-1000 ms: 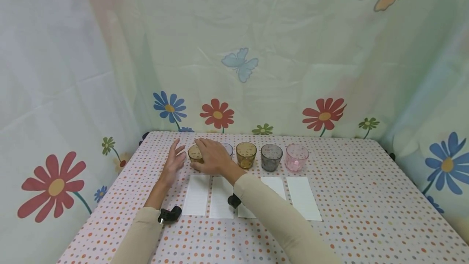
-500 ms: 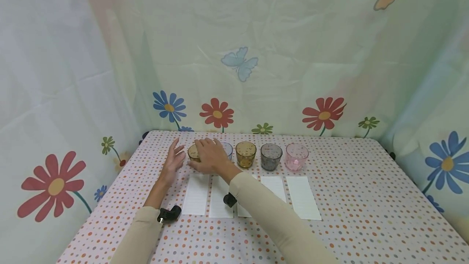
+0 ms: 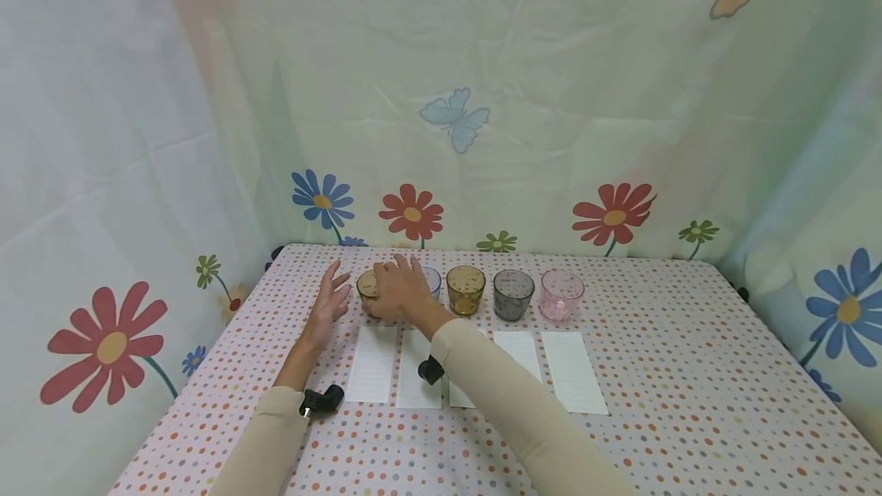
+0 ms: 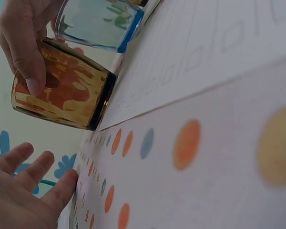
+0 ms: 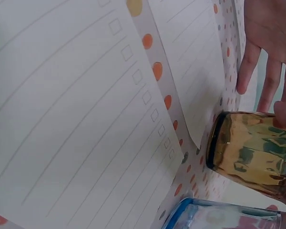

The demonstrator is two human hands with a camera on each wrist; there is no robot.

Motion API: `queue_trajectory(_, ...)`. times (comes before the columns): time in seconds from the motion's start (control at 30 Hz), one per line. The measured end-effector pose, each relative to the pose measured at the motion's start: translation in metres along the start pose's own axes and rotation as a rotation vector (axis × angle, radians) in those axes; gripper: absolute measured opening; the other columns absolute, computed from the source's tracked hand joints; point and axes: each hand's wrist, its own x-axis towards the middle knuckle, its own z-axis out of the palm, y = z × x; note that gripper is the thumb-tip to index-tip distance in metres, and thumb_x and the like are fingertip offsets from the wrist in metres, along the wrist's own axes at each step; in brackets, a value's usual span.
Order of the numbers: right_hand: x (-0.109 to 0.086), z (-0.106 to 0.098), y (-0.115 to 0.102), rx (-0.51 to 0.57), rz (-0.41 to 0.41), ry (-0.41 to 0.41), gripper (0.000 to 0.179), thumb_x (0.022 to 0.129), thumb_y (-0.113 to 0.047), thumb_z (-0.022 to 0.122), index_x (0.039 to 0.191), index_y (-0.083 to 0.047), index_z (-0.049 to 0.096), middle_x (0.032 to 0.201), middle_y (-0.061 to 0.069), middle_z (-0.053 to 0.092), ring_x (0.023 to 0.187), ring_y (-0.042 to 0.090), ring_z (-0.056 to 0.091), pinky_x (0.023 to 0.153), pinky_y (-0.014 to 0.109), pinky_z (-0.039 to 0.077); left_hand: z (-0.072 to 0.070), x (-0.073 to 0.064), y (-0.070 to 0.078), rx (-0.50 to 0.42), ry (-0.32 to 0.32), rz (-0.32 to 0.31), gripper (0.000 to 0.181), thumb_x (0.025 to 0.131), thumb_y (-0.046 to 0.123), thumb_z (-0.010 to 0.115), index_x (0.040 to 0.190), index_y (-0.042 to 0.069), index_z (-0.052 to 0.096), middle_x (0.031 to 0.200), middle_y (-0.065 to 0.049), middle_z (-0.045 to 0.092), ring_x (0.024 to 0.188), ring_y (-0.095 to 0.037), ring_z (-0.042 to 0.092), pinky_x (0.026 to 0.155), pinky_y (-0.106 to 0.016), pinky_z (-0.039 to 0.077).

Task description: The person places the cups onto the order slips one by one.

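My right hand (image 3: 403, 293) grips the leftmost amber glass (image 3: 367, 285), which stands upright at the left end of a row. In the left wrist view the thumb lies along the near side of this amber glass (image 4: 71, 102), and the other fingers go out of sight behind it. To the left, my left hand (image 3: 327, 308) is held apart from the glass, fingers spread, holding nothing. A clear glass with a bluish base (image 4: 97, 24) stands right beside the gripped one, partly covered by the right hand in the head view.
Further right in the row come another amber glass (image 3: 465, 293), a grey glass (image 3: 513, 297) and a pink glass (image 3: 561, 298). Several white lined paper strips (image 3: 575, 373) lie before them on the dotted tablecloth (image 3: 689, 373). A printed curtain (image 3: 551, 136) hangs behind and at the sides.
My right wrist has shifted slightly left, and the thumb and fingers have drawn in around the leftmost amber glass. The left hand keeps nearly the same pose.
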Motion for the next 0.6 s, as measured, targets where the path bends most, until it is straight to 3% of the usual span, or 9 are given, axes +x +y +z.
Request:
queue_trajectory(0.27,0.003,0.001,0.000,0.036,0.004,0.005,0.081,0.090,-0.059,0.063,0.152,-0.012,0.044,0.152,0.008,0.051,0.147,0.029,0.034,0.122,0.053,0.020,-0.005,-0.001,0.001,-0.036,-0.026,0.010,0.069,0.102,0.033,0.041,0.163,0.028,0.010,0.165,-0.019,0.022,0.149,-0.042,0.028,0.114,-0.068,0.024)
queue_trajectory(0.6,0.003,-0.001,-0.005,0.027,-0.057,0.083,0.081,0.088,-0.059,0.067,0.149,-0.010,0.047,0.143,0.007,0.058,0.132,0.025,0.049,0.112,0.045,0.041,-0.013,-0.002,0.003,-0.100,-0.085,0.077,0.073,0.100,0.028,0.045,0.163,0.027,0.009,0.165,-0.018,0.021,0.151,-0.044,0.022,0.116,-0.068,0.020)
